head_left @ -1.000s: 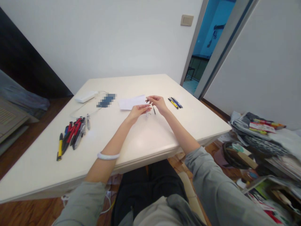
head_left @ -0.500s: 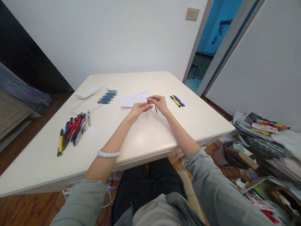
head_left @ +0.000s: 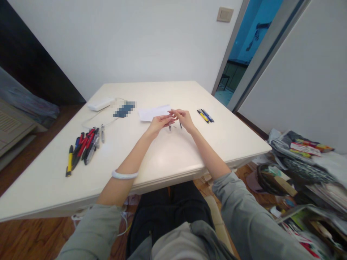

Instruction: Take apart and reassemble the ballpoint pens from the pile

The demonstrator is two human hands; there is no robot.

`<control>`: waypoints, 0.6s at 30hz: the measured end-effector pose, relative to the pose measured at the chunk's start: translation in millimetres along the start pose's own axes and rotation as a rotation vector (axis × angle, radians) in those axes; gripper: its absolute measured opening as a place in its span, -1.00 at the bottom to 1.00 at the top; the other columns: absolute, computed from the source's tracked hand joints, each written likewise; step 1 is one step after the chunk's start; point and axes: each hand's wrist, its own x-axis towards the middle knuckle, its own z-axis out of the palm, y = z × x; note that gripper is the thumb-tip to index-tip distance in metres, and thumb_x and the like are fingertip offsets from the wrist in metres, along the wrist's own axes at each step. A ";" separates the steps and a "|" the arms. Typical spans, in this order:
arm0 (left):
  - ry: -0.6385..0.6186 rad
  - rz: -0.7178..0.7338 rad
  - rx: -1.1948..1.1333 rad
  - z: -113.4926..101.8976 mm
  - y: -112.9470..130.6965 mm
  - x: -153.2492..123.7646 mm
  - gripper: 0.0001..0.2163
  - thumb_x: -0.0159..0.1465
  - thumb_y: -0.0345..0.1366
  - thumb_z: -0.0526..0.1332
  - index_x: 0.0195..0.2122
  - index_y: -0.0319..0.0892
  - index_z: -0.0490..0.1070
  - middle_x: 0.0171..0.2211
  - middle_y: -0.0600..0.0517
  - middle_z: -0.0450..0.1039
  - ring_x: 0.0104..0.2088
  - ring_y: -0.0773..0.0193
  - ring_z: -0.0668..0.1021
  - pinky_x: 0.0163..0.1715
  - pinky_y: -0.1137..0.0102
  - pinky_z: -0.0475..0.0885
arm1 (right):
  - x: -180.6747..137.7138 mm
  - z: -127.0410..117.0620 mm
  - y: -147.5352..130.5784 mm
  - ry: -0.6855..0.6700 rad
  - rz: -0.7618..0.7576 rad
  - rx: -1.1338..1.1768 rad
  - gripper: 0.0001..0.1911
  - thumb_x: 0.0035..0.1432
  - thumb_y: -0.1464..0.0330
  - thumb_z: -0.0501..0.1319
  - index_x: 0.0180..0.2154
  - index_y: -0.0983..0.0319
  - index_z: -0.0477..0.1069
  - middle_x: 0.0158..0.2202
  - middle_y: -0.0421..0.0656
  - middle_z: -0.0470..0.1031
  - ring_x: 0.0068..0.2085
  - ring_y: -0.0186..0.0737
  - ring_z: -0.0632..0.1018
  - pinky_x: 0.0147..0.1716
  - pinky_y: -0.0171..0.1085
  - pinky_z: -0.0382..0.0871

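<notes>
Over the middle of the table (head_left: 168, 155), my left hand (head_left: 158, 125) and my right hand (head_left: 184, 119) meet at the fingertips. The fingers of my left hand pinch a slim pen part (head_left: 170, 127), whose dark end points down below them. My right hand is closed in a pinch against the left fingertips; what it holds is too small and covered to make out. Under the hands lie a short dark pen piece (head_left: 180, 125) and a tiny thin piece (head_left: 175, 126). A white sheet of paper (head_left: 151, 113) lies just behind my left hand.
Several red, black and clear pens (head_left: 86, 144) lie heaped at the left, with a yellow pen (head_left: 69, 160) beside them. A yellow pen (head_left: 202, 116) and blue pens (head_left: 207, 115) lie to the right. A white power strip (head_left: 100, 104) and a blurred-out phone (head_left: 124, 109) sit behind.
My fingertips have drawn closer together. The clear part hanging below my left fingers has turned, and a dark end now shows there. The things on the table have stayed in place.
</notes>
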 end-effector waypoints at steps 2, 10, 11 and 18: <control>0.015 0.002 0.000 0.1 1.2 -0.6 -0.70 0.09 -0.18 0.51 -0.22 -0.23 0.59 -0.15 -0.18 0.67 -0.07 0.06 0.67 0.15 0.13 0.45 | 2.7 -8.5 6.7 0.062 0.015 -0.027 -0.61 0.21 0.05 0.26 -0.22 0.22 0.64 -0.26 -0.12 0.65 -0.27 -0.24 0.58 -0.30 -0.31 0.46; 0.067 0.000 0.013 -6.5 3.3 -0.6 -0.71 0.16 -0.17 0.47 -0.17 -0.23 0.57 -0.20 -0.14 0.68 -0.15 0.13 0.69 0.08 0.20 0.49 | -2.7 -40.9 31.1 0.071 0.275 -0.615 -0.88 0.03 0.35 0.39 -0.45 0.28 0.56 -0.42 -0.03 0.61 -0.33 -0.15 0.59 -0.25 -0.24 0.43; 0.075 -0.005 0.014 -6.7 4.0 -0.8 -0.71 0.17 -0.17 0.47 -0.17 -0.23 0.57 -0.21 -0.14 0.68 -0.16 0.14 0.70 0.07 0.21 0.50 | -3.9 -39.4 30.5 0.037 0.295 -0.680 -0.89 0.03 0.36 0.39 -0.44 0.28 0.57 -0.39 -0.01 0.62 -0.31 -0.12 0.60 -0.23 -0.23 0.44; 0.077 -0.040 0.020 -4.9 7.1 -3.2 -0.70 0.20 -0.17 0.44 -0.12 -0.23 0.56 -0.22 -0.16 0.68 -0.19 0.14 0.70 0.05 0.21 0.51 | -0.1 -21.7 23.0 -0.053 0.327 -0.927 -0.90 0.06 0.45 0.38 -0.30 0.30 0.60 -0.25 0.13 0.64 -0.17 0.05 0.64 -0.15 -0.18 0.47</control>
